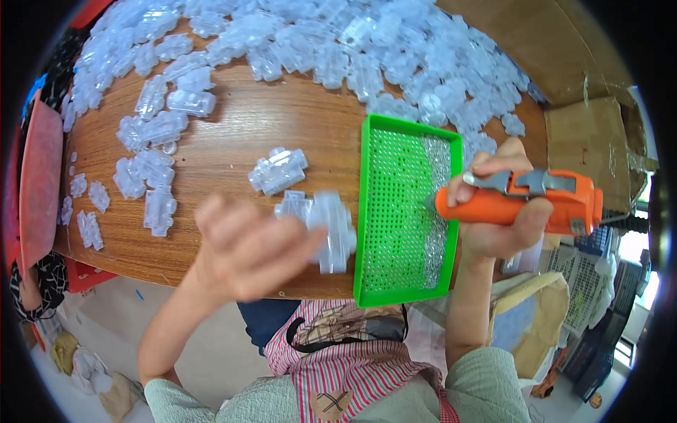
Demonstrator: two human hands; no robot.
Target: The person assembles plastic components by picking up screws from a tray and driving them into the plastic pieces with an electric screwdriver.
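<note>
My left hand [243, 250], blurred by motion, has its fingers bent in with a clear plastic housing [331, 236] at the fingertips, just left of the green tray. Another clear housing [278, 171] lies on the table above it. In my right hand [486, 243] is an orange power screwdriver [522, 206] with a metal lever along its side; fingers and thumb wrap its body. Its dark nose points left, over the green perforated tray [364, 204]. Small shiny screws [437, 240] are heaped along that tray's right side; the bit's tip is hard to make out.
A large heap of clear plastic parts [303, 42] covers the far side of the wooden table [233, 134]. More parts [151, 169] sit in clusters at left. A pink bin [42, 183] stands beyond the left edge; a cardboard box [589, 141] and an open sack [529, 317] are at right.
</note>
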